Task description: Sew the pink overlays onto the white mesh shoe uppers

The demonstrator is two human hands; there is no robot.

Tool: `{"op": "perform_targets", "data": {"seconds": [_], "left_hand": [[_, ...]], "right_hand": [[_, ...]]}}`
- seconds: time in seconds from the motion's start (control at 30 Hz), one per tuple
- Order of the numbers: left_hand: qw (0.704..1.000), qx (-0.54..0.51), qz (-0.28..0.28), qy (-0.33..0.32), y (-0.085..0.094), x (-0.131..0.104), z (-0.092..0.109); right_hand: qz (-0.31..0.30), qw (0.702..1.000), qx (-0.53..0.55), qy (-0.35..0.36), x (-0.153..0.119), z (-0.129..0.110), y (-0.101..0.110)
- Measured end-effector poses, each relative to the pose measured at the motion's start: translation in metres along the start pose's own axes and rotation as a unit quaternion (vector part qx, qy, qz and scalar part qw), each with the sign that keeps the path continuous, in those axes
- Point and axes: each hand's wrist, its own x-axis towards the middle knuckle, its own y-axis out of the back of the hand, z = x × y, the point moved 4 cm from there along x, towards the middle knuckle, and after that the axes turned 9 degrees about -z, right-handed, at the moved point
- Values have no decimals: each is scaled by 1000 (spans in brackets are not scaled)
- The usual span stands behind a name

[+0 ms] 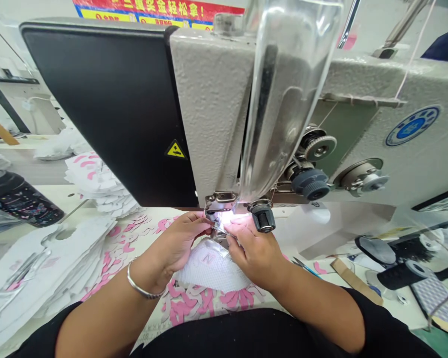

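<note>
A white textured fabric piece point(212, 271) with a small pink letter N lies beneath the needle area of a large sewing machine point(212, 99). Left of the needle, my left hand point(184, 236) pinches the piece's upper edge, thumb and fingers together. My right hand point(256, 248) is on the other side, its thumb and index finger closed on the same edge. A bright lamp washes out the spot between the fingertips, so the needle and the exact seam are hard to make out. A silver bracelet point(140, 286) circles my left wrist.
Pink and white scraps point(194, 303) cover the tabletop around the fabric. Stacked white pieces point(59, 268) and a dark bottle point(22, 199) are on the left. At the right lie blue-handled scissors point(309, 269), a brown strip point(356, 281) and a black thread cone point(399, 276).
</note>
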Motion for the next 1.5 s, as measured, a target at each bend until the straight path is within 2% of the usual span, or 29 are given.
{"op": "perform_targets", "data": {"seconds": [0.17, 0.27, 0.4, 0.47, 0.57, 0.67, 0.73, 0.8, 0.87, 0.9, 0.93, 1.03, 1.13, 1.2, 1.4, 1.5], "left_hand": [[999, 38, -3, 4, 6, -2, -1], [989, 144, -43, 13, 11, -7, 5], [928, 363, -62, 46, 23, -22, 15], [910, 405, -74, 55, 27, -29, 17], [919, 373, -104, 69, 29, -39, 13], [939, 317, -106, 83, 28, -43, 6], [951, 281, -91, 87, 25, -42, 3], [965, 236, -71, 89, 21, -38, 1], [977, 191, -34, 87, 16, -32, 2], [981, 175, -15, 85, 14, -29, 2], [983, 165, 2, 81, 11, -26, 3], [986, 156, 22, 59, 5, -19, 6], [987, 154, 27, 44, 3, -15, 7], [987, 155, 27, 41, 3, -16, 7], [987, 157, 8, 34, 2, -20, 7], [987, 161, -1, 19, 4, -18, 8]], "right_hand": [[-3, 1000, 7, 2, 4, -1, 4], [-17, 1000, 9, -12, 3, 1, 5], [-52, 998, 6, -26, 3, 3, 6], [-62, 998, 10, -26, 5, 4, 8], [-83, 996, 29, -26, 7, 6, 13], [-103, 993, 46, -19, 5, 14, 20], [-55, 997, 47, -37, -1, 28, 28], [33, 995, 54, -82, -13, 49, 36], [57, 983, 74, -160, -28, 75, 33], [34, 974, 79, -210, -35, 88, 28], [-14, 962, 83, -260, -43, 101, 19], [-121, 944, 98, -292, -64, 121, -5], [-189, 934, 110, -284, -77, 126, -24], [-203, 932, 115, -277, -79, 124, -30], [-151, 949, 142, -236, -69, 108, -26], [-146, 954, 163, -206, -68, 100, -29]]}}
